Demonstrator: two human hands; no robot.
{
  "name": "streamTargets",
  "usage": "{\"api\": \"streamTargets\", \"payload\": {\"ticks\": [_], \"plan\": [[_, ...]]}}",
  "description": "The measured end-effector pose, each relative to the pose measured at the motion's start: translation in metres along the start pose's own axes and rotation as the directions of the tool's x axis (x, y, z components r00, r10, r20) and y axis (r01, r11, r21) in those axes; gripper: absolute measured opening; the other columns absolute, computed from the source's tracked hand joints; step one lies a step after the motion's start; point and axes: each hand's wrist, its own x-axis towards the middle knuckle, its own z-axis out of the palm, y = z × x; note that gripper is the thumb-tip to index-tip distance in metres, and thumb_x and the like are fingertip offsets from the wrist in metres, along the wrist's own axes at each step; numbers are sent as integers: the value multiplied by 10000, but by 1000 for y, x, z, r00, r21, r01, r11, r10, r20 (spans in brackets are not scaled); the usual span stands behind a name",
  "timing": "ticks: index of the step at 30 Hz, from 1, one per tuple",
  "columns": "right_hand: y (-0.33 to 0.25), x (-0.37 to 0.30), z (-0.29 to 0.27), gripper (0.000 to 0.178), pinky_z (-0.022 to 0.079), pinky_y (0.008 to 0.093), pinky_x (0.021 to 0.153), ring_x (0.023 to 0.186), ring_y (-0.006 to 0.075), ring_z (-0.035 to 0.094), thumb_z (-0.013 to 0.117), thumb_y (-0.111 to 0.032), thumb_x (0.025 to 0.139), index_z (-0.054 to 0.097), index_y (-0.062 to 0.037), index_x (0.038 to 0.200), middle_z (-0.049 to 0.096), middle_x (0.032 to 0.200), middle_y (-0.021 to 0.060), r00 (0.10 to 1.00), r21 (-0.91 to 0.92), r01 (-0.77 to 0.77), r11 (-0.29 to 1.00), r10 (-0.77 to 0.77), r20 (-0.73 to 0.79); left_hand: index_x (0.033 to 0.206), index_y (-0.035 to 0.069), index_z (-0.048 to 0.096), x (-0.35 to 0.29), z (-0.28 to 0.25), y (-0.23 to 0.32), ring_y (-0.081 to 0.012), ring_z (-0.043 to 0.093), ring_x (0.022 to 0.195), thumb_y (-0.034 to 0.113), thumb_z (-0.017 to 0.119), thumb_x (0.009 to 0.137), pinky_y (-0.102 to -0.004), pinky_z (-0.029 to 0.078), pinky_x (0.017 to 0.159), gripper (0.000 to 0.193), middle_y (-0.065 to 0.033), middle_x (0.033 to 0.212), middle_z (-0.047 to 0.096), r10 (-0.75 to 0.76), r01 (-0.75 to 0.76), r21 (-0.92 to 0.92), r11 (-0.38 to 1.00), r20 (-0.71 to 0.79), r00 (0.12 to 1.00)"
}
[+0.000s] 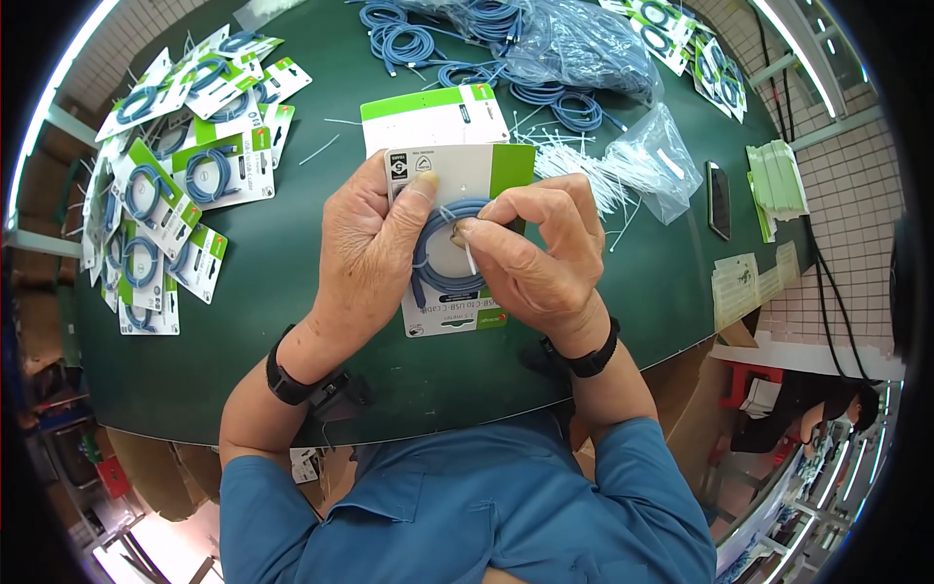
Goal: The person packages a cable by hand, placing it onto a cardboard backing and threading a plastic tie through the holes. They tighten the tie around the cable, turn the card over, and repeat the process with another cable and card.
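My left hand [360, 238] grips a white-and-green packaging card [511, 171] by its left side, the thumb pressed on its face. On the card lies a coiled blue cable [428, 277]. A white cable tie [472, 261] sticks out at the coil's middle, and my right hand [550, 243] pinches it between thumb and fingertips. The right fingers also rest over the coil's right side. Just beyond my hands, more white-and-green cards [428, 115] lie on the dark green table [292, 273].
Finished-looking cards with blue coils [141, 190] are heaped at the left. Loose blue cables [404, 44] and a clear bag [584, 49] lie at the far side. White cable ties [574, 165] spill near a phone [718, 200]. Another person [798, 414] sits at lower right.
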Motion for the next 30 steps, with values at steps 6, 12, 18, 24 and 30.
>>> {"api": "streamTargets", "payload": {"ticks": [6, 12, 18, 24, 30], "plan": [[8, 2, -5, 367, 461, 345, 676, 824, 223, 588, 858, 35, 696, 709, -131, 987, 648, 929, 17, 995, 45, -37, 998, 41, -95, 1300, -34, 624, 0, 15, 7, -99, 681, 988, 139, 635, 1067, -264, 567, 860, 291, -90, 1143, 742, 23, -21, -41, 999, 40, 999], [14, 0, -12, 389, 464, 351, 697, 832, 225, 588, 859, 30, 711, 694, -133, 1023, 652, 955, 24, 987, 53, -69, 996, 76, -140, 1318, -35, 624, 0, 23, 5, -128, 696, 1023, 115, 721, 1012, -288, 570, 909, 354, -102, 1182, 743, 38, -40, 46, 998, 42, 998], [14, -6, -15, 391, 489, 358, 740, 874, 230, 613, 867, -1, 728, 690, -145, 1045, 678, 1021, 22, 993, 55, -25, 998, 31, -113, 1294, -47, 638, 2, 24, 4, -126, 701, 1017, 101, 720, 1009, -293, 575, 902, 331, -117, 1165, 753, -35, 36, -76, 996, 15, 999], [6, -6, -19, 367, 522, 382, 782, 952, 236, 671, 854, -44, 769, 662, -148, 1064, 731, 1105, 33, 996, 93, 29, 995, -21, -86, 1272, -46, 654, 3, 20, 1, -128, 711, 996, 102, 710, 1013, -291, 579, 886, 303, -123, 1146, 761, -74, 72, -180, 981, -4, 997], [6, -6, -12, 316, 539, 401, 768, 940, 238, 718, 818, -49, 821, 611, -130, 1046, 768, 1101, 58, 997, 222, 49, 974, -34, -70, 1268, -44, 655, 6, 16, 0, -129, 715, 992, 105, 704, 1016, -286, 578, 880, 297, -122, 1155, 760, -88, 86, -179, 980, -4, 996]]}}
